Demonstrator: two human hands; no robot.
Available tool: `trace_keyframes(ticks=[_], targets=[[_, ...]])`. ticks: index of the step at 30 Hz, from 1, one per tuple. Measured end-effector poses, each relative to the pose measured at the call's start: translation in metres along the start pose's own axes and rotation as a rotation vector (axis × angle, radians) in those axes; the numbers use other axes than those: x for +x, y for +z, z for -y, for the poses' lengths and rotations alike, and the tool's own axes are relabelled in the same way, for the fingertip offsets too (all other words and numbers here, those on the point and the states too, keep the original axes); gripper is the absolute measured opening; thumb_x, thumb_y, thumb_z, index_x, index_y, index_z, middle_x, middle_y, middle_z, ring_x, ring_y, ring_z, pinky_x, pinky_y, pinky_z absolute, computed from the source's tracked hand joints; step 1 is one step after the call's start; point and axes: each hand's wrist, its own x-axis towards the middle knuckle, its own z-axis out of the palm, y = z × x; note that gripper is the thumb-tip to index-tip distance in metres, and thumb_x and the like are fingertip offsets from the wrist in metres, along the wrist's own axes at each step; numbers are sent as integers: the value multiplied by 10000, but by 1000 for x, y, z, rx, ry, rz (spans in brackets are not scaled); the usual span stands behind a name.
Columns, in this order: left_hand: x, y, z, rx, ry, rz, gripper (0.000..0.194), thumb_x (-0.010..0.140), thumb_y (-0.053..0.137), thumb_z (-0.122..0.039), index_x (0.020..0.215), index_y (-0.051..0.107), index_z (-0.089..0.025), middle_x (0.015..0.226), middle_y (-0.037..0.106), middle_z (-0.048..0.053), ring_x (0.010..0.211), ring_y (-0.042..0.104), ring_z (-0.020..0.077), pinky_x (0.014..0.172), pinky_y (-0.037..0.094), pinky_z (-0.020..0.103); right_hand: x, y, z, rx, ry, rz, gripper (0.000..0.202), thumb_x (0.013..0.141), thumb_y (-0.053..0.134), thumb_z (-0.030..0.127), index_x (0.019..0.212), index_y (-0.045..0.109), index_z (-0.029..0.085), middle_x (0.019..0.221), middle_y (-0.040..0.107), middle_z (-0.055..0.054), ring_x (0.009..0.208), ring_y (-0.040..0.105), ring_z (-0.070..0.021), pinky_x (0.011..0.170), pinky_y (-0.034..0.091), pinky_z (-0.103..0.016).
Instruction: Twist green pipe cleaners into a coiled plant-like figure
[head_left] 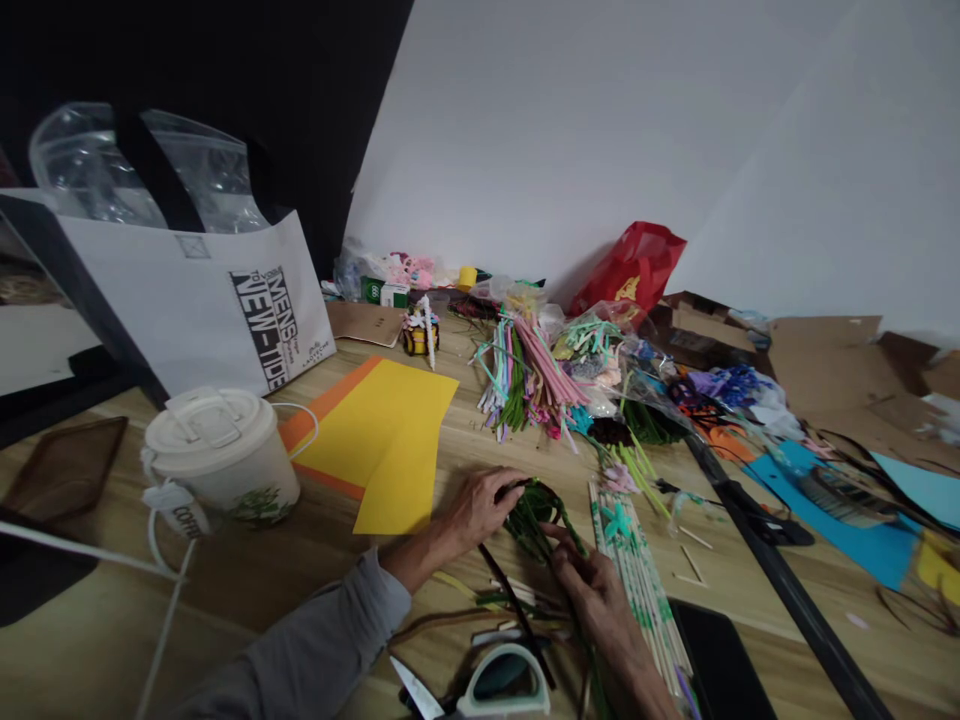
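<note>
My left hand (486, 508) is closed on the left side of a looped bundle of dark green pipe cleaners (534, 522), thumb and fingers pinching its edge. From the right, my right hand (596, 592) grips the same bundle with curled fingers, and long dark stems trail down below it. Brown and green loose stems (480, 600) lie on the table under the hands. Close to me are scissors (506, 655) with a pale handle, their blade pointing left. A green-and-white packet of thin sticks (637, 575) lies right beside my right hand.
Yellow paper (397, 430) on orange sheets and a lidded cup (217, 455) with a white cord are left. A white shopping bag (195, 290) stands behind. Pipe cleaner bundles (525, 375), a red bag (630, 270) and cardboard boxes (825, 365) line the back. A black phone (720, 655) lies right.
</note>
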Motion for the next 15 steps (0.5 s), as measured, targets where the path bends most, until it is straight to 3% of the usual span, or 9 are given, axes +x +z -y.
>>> trace_keyframes(ticks=[3, 8, 15], targets=[[-1, 0, 0, -3, 14, -10, 280, 883, 461, -253, 1082, 647, -189, 1088, 681, 51, 1003, 617, 170, 928, 445, 290, 1, 0, 2, 19, -32, -24, 423, 692, 697, 483, 962, 721, 157, 724, 661, -38, 780, 571, -226, 670, 438, -287], [-2, -4, -4, -9, 80, 54, 319, 875, 464, -246, 1151, 612, -186, 1127, 658, 60, 1038, 595, 174, 939, 433, 292, 2, 5, 1, 147, 82, -47, 457, 636, 739, 523, 900, 676, 156, 549, 529, 37, 460, 452, -113, 447, 377, -235], [2, -11, -12, 102, 120, 73, 414, 719, 576, -138, 1127, 627, -188, 996, 666, 68, 973, 565, 216, 929, 419, 354, 7, 7, -11, 345, 163, -11, 356, 645, 760, 477, 744, 559, 200, 524, 501, 68, 405, 443, -80, 399, 340, -196]])
